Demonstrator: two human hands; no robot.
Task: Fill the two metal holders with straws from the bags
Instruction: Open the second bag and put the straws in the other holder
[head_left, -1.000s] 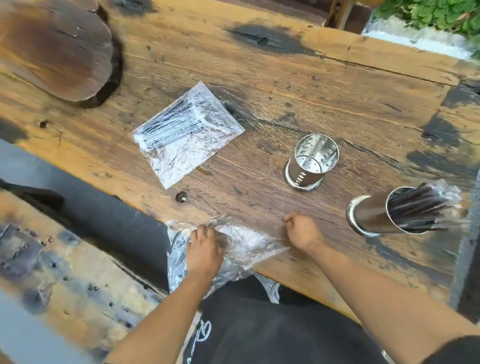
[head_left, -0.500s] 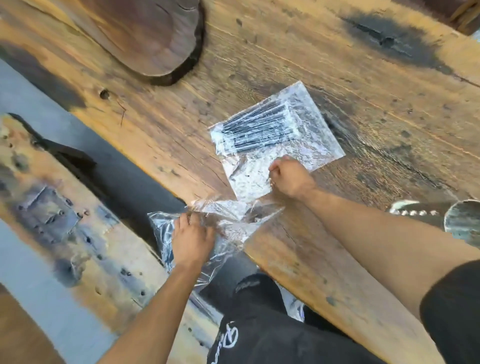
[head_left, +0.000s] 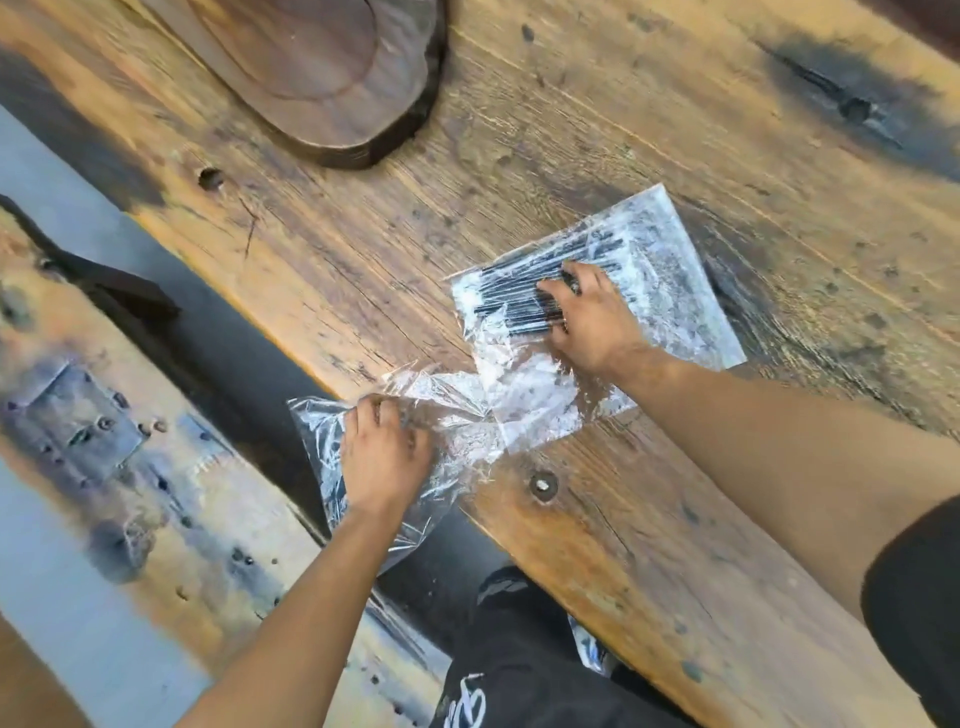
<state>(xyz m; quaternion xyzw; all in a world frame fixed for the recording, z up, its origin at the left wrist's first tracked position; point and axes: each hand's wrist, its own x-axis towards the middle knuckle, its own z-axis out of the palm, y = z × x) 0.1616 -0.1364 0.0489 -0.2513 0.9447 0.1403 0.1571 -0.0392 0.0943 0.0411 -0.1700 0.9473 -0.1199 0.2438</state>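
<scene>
A rough wooden counter (head_left: 597, 130) fills most of the view, its planks worn, cracked and marked with dark, burnt-looking stains. A round bolt head (head_left: 543, 485) sits near its front edge, and a small hole (head_left: 210, 179) shows farther left. A dark slab of wood (head_left: 322, 73) with a bark rim lies at the far side. Below the counter's edge runs a weathered bench (head_left: 156, 493) with a metal plate (head_left: 72, 421) and peeling paint. Soft, even daylight falls over everything.
</scene>
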